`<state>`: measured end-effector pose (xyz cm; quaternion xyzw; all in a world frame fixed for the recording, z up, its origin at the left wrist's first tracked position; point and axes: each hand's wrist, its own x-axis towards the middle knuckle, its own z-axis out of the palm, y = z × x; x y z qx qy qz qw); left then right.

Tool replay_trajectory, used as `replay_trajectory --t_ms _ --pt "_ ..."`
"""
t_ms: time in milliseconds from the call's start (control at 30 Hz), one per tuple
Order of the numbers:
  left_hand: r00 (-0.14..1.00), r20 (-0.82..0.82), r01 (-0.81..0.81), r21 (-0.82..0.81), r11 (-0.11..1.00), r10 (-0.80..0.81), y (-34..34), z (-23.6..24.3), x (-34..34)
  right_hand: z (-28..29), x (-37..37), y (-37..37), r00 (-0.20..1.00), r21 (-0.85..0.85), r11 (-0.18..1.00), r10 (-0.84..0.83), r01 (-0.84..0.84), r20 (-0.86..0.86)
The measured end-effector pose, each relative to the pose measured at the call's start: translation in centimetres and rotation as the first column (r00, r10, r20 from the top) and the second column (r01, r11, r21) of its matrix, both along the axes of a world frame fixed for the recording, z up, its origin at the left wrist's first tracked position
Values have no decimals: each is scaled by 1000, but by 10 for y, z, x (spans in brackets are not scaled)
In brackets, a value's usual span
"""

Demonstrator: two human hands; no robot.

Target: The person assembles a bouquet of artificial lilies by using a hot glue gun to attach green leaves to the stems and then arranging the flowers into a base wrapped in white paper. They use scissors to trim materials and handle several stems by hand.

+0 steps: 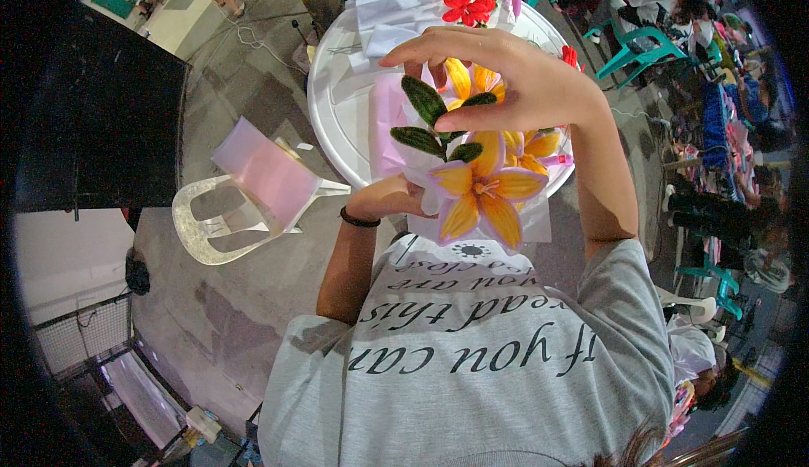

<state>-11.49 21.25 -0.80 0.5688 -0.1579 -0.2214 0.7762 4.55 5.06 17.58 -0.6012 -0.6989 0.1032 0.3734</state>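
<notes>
I see yellow flowers [484,187] above the round table's near edge, the left hand [389,197] apparently grasping them low, its fingertips partly hidden. The right hand [537,80] arches loosely, fingers parted around green leaves [423,100]. A careless brush could bend those leaves; a slack left grip could tip the bunch.

Yellow-orange flowers [484,187], lilac-edged, open, bunched together; fuzzy green leaves [423,101] at left.

Gray concrete floor [194,320], patched with shadow, surrounded a round white table [337,109]. White plastic chair [224,226] stood left, near a large black panel [101,113], possibly a screen; green chair [645,56] stood right.
</notes>
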Motion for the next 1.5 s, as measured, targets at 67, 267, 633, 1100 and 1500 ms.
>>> replay_trajectory --t_ms 67,267,633,1100,1500 --pt "999 -52 7 -11 1000 -8 0 7 -2 0 1 0 1000 11 1000 10 -10 13" --pt "999 33 -44 110 993 41 -1 -2 -3 7 -2 -9 980 99 979 -168 179 -107" --pt "955 -25 -264 387 883 296 9 -13 4 -5 -30 -71 748 391 645 -622 657 -231" --pt "730 141 -679 34 733 669 -50 14 22 -41 -83 -42 537 385 471 -840 794 -78" --pt "484 534 -869 200 453 693 -44 23 12 -44 -93 -37 493 366 427 -864 827 -106"
